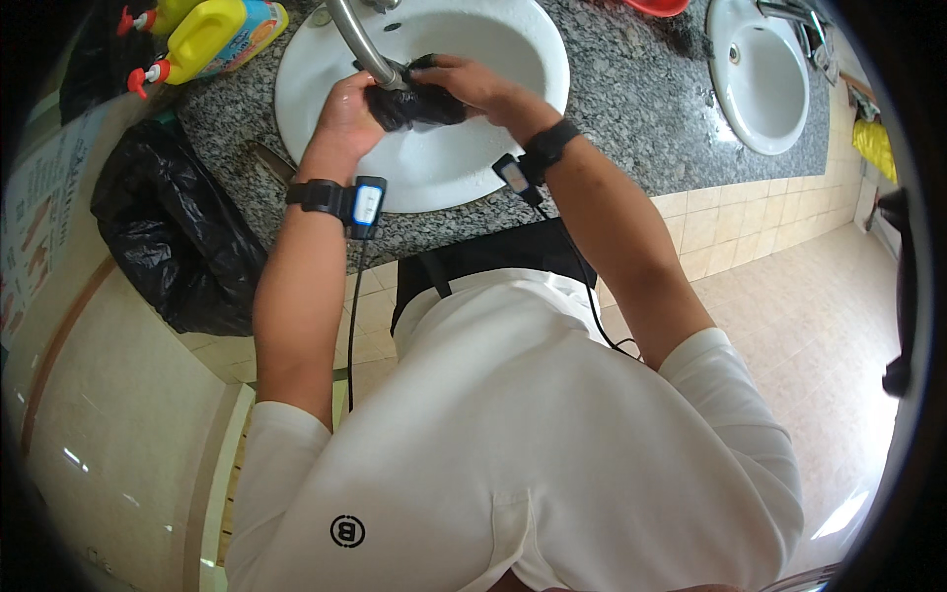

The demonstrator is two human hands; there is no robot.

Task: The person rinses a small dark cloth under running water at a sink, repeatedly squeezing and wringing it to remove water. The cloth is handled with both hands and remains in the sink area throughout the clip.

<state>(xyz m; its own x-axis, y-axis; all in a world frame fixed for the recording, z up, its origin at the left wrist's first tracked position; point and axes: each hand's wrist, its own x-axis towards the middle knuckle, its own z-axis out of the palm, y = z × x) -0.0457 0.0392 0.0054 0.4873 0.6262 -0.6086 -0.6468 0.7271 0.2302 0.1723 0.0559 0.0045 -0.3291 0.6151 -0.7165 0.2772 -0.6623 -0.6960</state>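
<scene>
Both hands are over the near part of a white oval washbasin (414,185) set in a speckled granite counter. A wet black item (414,109), soft and cloth-like, is bunched between them; its exact kind is unclear. My left hand (349,118) grips its left side, with the thumb near the tap. From the upper right, my right hand (473,83) lies over the item's other end, fingers curled and slightly blurred. The mouth of the curved metal tap spout (362,44) is directly above the black item and hides part of it.
Yellow pump bottles (222,41) with red heads lie at the upper left. A black plastic bag (166,237) hangs over the counter's left edge. Beside the basin is a flat metal blade (271,163). Right are a second basin (773,96) and a red vessel (658,6).
</scene>
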